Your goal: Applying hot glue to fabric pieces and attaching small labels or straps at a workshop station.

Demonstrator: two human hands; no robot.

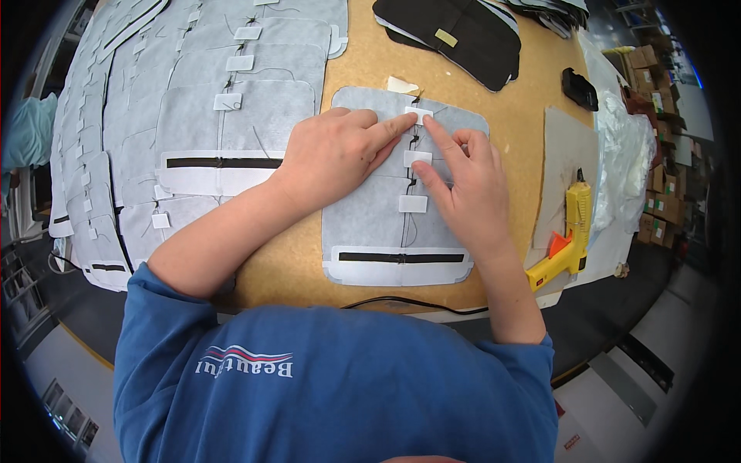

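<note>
A grey felt panel (pixel 363 208) lies flat on the brown worktable (pixel 370 65), with a white strip and black slot along its near edge and a black seam down its middle. Three small white patches sit on the seam. My left hand (pixel 332 150) rests on the panel's upper left, its index fingertip pressing the top white patch (pixel 419 116). My right hand (pixel 459 181) lies on the panel's right half, index finger touching the same top patch and thumb on the middle patch (pixel 417 158). The lowest patch (pixel 413 204) is untouched.
A fanned stack of similar grey panels (pixel 193 100) covers the table's left. Black fabric pieces (pixel 455 35) lie at the far edge. A yellow glue gun (pixel 571 231) stands at the right beside a grey sheet (pixel 559 154) and clear plastic (pixel 625 147). A black cable (pixel 417 305) runs along the near edge.
</note>
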